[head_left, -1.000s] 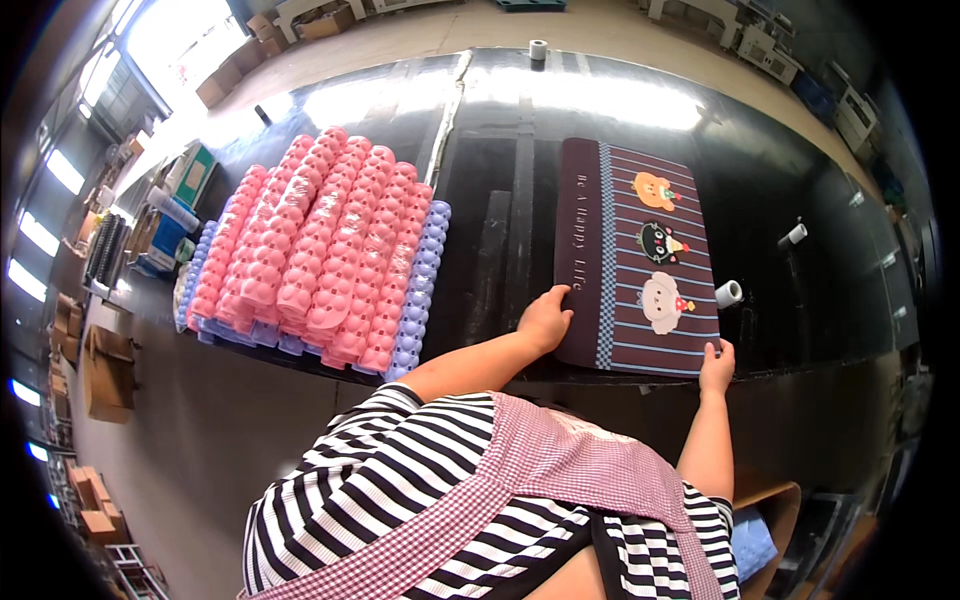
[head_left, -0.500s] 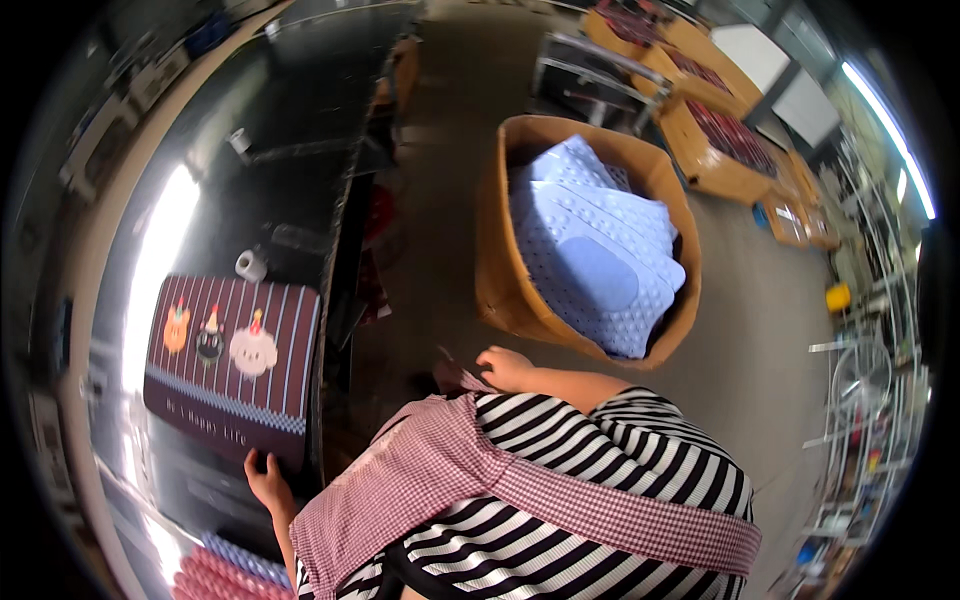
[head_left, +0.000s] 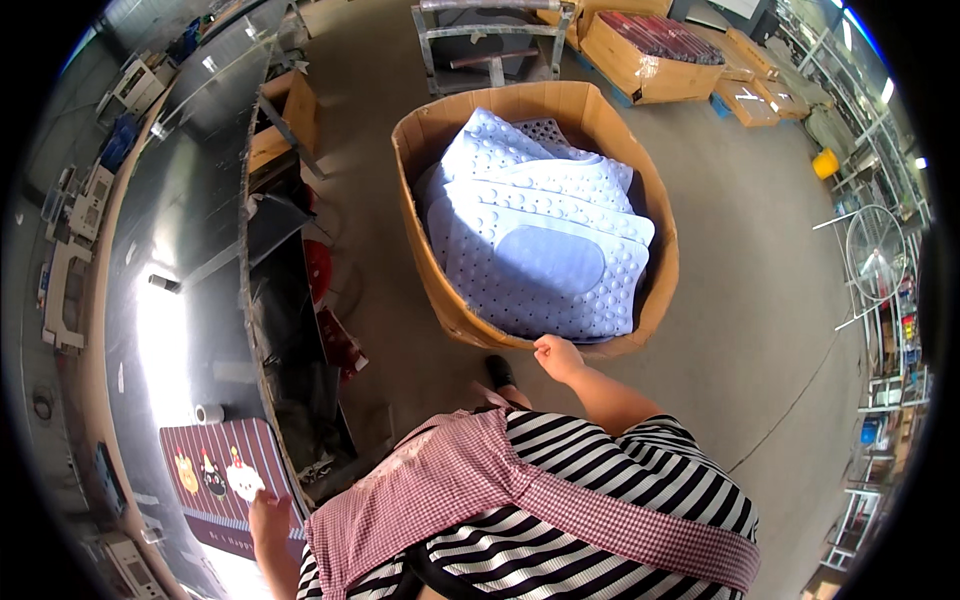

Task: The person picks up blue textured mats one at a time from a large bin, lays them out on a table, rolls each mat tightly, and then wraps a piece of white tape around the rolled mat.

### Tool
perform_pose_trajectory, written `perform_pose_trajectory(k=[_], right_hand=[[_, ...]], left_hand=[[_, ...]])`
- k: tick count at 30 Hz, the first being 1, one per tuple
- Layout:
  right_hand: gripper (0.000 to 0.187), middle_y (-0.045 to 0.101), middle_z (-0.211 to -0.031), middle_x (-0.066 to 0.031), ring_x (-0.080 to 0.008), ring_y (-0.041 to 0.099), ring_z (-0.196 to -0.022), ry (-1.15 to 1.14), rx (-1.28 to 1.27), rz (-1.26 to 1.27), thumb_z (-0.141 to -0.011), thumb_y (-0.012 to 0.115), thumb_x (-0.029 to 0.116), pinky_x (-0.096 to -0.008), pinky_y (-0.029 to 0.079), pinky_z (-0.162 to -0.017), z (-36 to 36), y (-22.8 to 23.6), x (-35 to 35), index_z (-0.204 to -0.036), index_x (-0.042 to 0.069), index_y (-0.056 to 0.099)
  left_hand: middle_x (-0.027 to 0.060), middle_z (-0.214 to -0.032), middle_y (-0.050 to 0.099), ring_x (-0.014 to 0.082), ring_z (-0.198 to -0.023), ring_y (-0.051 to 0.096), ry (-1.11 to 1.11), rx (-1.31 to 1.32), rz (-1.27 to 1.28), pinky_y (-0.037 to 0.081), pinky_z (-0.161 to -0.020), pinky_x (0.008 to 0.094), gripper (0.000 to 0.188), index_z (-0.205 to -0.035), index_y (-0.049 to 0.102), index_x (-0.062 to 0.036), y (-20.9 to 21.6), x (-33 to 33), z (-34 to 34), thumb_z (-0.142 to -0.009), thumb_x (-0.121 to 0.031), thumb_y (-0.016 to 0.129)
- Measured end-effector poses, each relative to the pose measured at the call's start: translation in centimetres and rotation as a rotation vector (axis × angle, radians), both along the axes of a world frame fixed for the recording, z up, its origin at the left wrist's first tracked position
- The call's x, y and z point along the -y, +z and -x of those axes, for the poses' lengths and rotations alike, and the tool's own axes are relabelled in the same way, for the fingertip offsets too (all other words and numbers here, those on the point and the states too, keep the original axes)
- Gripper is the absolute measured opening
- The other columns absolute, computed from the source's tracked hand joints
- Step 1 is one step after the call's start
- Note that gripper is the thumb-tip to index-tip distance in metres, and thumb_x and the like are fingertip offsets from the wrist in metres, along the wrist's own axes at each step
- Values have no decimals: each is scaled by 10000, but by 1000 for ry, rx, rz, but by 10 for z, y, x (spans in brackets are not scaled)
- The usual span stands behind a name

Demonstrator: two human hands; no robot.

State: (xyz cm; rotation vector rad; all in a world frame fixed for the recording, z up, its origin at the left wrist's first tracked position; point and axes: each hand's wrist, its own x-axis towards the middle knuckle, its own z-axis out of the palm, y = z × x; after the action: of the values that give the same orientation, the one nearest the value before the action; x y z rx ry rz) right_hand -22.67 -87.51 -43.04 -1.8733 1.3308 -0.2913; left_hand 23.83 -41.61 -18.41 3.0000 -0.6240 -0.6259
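Observation:
A large open cardboard box (head_left: 408, 190) stands on the floor in front of me, filled with pale blue bumpy bath mats (head_left: 550, 258). My right hand (head_left: 558, 358) is at the box's near rim, its fingers curled over the edge. At lower left, a dark striped mat (head_left: 225, 448) with cartoon animals lies flat on the black table. My left hand (head_left: 268, 518) rests at this mat's right side, fingers stretched out and apart, with nothing seen in them. Its forearm covers part of the mat.
The long black table (head_left: 190, 230) runs along my left, with a small white roll (head_left: 209, 413) beside the mat. A metal trolley (head_left: 490, 50) stands behind the box. More cartons (head_left: 650, 70) sit at the back right. A fan (head_left: 875, 255) and shelving line the right side.
My view has swung, so the box now sits nearer the middle and the table mat lower. My right hand has gone from beside my apron to the box's near rim.

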Motion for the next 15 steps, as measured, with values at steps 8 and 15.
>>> perform_pose_trajectory(k=[8, 15], right_hand=[[290, 742, -991, -126, -325, 703, -939, -49, -146, 37, -880, 740, 231, -438, 552, -832, 6, -43, 192, -1123, 81, 689], [625, 540, -1337, -119, -356, 487, -1293, 8, -458, 471, -770, 822, 190, -464, 424, -1073, -17, -22, 359, -1334, 115, 565]], left_hand=[[134, -773, 703, 279, -718, 707, -294, -472, 35, 547, -658, 387, 421, -1008, 620, -29, -40, 211, 58, -811, -333, 836], [105, -771, 682, 239, -703, 688, -257, -444, -24, 536, -643, 341, 438, -1029, 617, -35, -31, 267, 82, -793, -314, 860]])
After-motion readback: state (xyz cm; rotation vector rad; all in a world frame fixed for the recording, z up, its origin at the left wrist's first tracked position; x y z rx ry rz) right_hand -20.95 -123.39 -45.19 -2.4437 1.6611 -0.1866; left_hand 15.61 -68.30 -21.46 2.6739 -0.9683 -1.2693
